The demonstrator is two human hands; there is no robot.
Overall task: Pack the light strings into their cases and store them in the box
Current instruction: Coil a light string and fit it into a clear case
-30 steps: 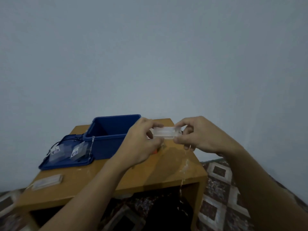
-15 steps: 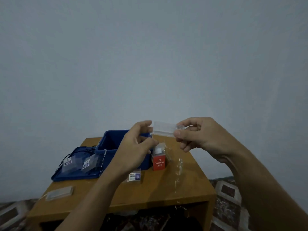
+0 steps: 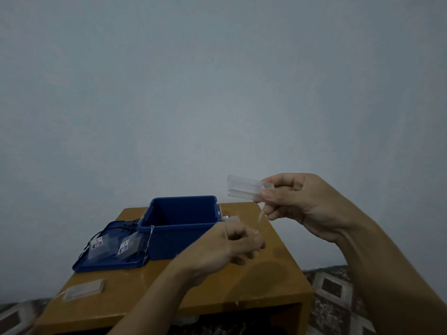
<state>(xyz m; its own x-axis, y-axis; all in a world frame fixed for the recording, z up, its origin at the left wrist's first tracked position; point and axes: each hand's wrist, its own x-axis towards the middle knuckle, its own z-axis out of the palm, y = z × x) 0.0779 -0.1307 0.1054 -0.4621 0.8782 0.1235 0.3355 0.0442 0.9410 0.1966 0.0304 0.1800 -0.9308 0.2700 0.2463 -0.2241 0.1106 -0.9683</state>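
My right hand (image 3: pixel 300 204) grips one end of a clear plastic case (image 3: pixel 244 189), held up in the air right of the blue box (image 3: pixel 181 228). A thin light string (image 3: pixel 259 220) hangs from the case down to my left hand (image 3: pixel 232 245), whose curled fingers pinch it low over the wooden table (image 3: pixel 278 281). The blue box stands open and looks empty inside. Another clear case (image 3: pixel 83 289) lies at the table's front left.
The box's blue lid (image 3: pixel 108 259) lies flat to the left of the box, with clear packets and black cords on it. A small carton is mostly hidden behind my left hand. A patterned floor shows around the table.
My left hand let go of the case and dropped to the string near the table. My right hand lifted the case up and to the right. The view shifted.
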